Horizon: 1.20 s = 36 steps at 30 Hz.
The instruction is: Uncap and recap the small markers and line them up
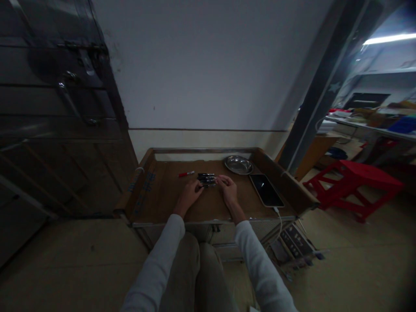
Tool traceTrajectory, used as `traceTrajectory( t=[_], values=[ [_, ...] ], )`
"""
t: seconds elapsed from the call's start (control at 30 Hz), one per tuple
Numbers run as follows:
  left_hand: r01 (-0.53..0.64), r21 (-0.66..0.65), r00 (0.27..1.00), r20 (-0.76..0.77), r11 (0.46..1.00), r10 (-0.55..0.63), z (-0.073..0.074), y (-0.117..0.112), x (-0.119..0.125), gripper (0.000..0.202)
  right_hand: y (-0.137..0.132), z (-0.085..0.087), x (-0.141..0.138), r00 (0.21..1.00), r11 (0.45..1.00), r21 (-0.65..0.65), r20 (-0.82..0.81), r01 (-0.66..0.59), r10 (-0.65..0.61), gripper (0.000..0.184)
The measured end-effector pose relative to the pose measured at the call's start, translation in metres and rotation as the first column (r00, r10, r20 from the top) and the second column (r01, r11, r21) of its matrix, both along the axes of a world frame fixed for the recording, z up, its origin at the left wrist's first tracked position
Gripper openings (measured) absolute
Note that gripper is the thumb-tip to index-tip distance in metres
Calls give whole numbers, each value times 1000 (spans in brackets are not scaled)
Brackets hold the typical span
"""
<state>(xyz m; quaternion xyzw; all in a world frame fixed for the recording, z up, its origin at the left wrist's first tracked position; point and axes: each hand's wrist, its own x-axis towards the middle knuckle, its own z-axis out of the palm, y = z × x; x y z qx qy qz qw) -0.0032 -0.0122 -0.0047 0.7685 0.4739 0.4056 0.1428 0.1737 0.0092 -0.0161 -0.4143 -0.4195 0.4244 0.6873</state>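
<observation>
Several black pens (206, 179) lie bunched side by side in the middle of a low brown table (162, 195). My left hand (191, 192) pinches the left end of the bunch, fingers closed on it. My right hand (227, 186) grips the right end, fingers curled. A red pen (186, 174) lies apart on the table, to the left and beyond the hands.
A round metal dish (238, 164) sits at the table's back right. A dark phone (266, 190) with a white cable lies on the right side. A red stool (354, 182) stands on the floor to the right. A metal door (58, 108) is on the left.
</observation>
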Motion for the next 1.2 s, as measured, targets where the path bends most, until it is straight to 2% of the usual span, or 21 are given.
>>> traceTrajectory(
  t=[0.2,0.33,0.43,0.67,0.87,1.2],
  values=[
    [-80,30,995,-53,996,82,-14,12,3,9,-6,4,-8,954,991,50,279,-128,109,24],
    [-113,36,991,-64,993,115,-17,15,3,7,-7,1,-11,857,967,35,472,-251,205,16],
    [-106,61,993,-55,993,109,-13,12,3,12,-7,-1,-9,790,953,38,570,-299,226,12],
    [14,20,994,-112,1000,-11,-3,2,3,9,-12,4,-8,685,976,100,726,-193,61,12],
    [-29,35,989,-143,999,34,-3,4,4,7,-11,3,-9,619,978,158,785,-140,-38,13],
    [-114,68,979,-165,991,124,-2,11,7,8,-2,-3,-10,682,983,183,720,-9,-128,12]
  ],
)
